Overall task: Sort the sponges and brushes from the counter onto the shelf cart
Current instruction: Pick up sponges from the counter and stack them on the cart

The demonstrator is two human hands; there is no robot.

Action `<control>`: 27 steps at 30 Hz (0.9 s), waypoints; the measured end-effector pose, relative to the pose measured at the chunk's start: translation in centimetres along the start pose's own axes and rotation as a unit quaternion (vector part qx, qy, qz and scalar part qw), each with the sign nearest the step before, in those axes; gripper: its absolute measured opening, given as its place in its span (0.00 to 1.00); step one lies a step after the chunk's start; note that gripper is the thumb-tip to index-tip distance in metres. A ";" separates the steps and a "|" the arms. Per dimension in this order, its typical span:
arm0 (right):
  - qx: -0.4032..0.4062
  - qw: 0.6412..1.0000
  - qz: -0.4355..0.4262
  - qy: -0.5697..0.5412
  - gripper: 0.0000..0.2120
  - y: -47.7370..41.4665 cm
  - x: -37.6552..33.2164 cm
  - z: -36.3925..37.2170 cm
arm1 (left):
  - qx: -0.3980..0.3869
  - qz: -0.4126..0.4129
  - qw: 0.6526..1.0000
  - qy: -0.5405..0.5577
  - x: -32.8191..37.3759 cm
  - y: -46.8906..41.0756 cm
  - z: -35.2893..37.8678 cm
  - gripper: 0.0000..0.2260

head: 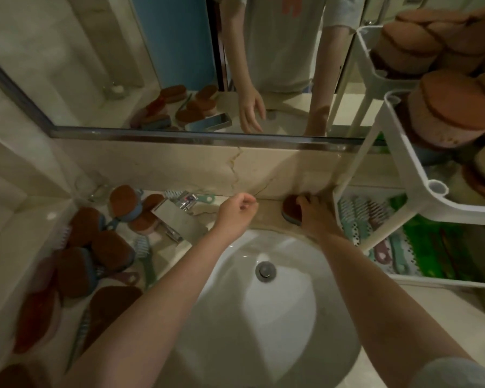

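The right hand (315, 212) reaches across the sink (263, 317) to the strip of counter (266, 217) behind it. Its fingers curl over a brown-topped, blue-based sponge (289, 208) and grip it. The sponge lies flat on the counter against the back wall, just beside the cart (409, 169)'s near leg.

The left hand (237, 211) hovers over the same strip, between the faucet (177, 217) and the sponge. Its fingers are loosely curled and it holds nothing; its reflection in the mirror (179, 65) shows them hanging relaxed.

Left of the sink, a sponge pile (107, 247) covers the counter, brown tops up, some overlapping. Counter brushes (144, 253) with teal and pink handles lie in and around the pile, one beside the faucet. More sponges run down the counter's left edge toward the camera.

The white cart stands on the counter at the right. Its two upper shelves hold stacked sponges (454, 107). On its lowest shelf, shelved brushes (359, 214) lie side by side, bristles up, next to a green pad (420, 242).

The drain (265, 271) sits in the middle of the sink.
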State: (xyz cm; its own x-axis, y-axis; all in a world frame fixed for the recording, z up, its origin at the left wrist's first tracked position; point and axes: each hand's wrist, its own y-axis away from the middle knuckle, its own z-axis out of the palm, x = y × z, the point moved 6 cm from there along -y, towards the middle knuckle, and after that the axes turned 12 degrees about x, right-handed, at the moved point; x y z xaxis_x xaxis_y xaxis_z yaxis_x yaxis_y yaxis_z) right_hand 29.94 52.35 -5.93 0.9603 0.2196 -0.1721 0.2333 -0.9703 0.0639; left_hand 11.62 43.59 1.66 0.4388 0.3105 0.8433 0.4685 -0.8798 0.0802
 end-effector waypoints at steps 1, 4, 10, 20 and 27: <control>-0.005 1.000 -0.004 -0.010 0.29 0.0 0.0 0.1 | 0.001 -0.008 1.000 0.002 0.0 0.1 0.2 0.08; 0.009 0.995 -0.009 -0.095 0.29 0.4 -0.6 -0.7 | 0.001 -0.020 1.000 -0.005 -0.1 0.8 0.4 0.11; 0.076 0.898 0.026 -0.432 0.30 5.2 -4.0 -4.7 | -0.025 -0.106 0.988 0.113 0.0 3.2 0.5 0.18; 0.111 0.877 -0.171 -0.434 0.28 11.4 -10.0 -9.9 | 0.099 -0.077 0.960 0.249 -1.1 8.8 -5.1 0.10; 0.059 0.850 -0.299 -0.429 0.27 15.3 -17.6 -8.8 | 0.220 -0.138 0.904 0.339 -5.4 11.1 -11.9 0.08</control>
State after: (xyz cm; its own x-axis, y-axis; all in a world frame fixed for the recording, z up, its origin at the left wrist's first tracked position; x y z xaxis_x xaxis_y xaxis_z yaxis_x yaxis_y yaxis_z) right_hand 17.91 34.56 6.75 0.1985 0.5708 -0.7967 0.5745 -0.7264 -0.3772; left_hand 5.28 27.86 4.33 -0.2414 0.0728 0.9677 0.8141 -0.5276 0.2427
